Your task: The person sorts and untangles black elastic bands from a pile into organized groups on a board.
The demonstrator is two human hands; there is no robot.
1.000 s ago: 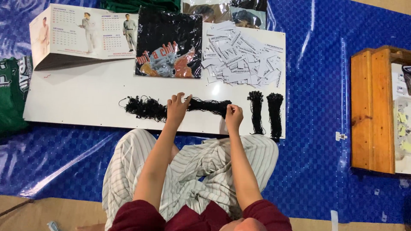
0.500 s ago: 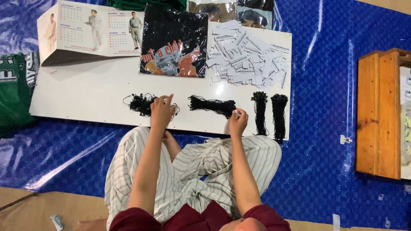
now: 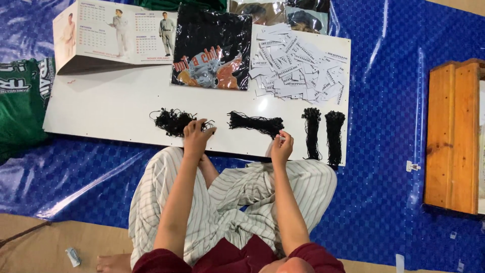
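On the white counter (image 3: 111, 101) we count four black string bundles. Our left hand (image 3: 196, 135) pinches strands of the loose leftmost bundle (image 3: 172, 121); our right hand (image 3: 281, 146) pinches a small tag beside the second bundle (image 3: 252, 123); two tied bundles (image 3: 323, 134) lie rightmost.

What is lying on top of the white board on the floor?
On the white board: four bundles of black strings, a pile of white paper tags, a black packaged shirt, a folded calendar. Anything beneath them is hidden.
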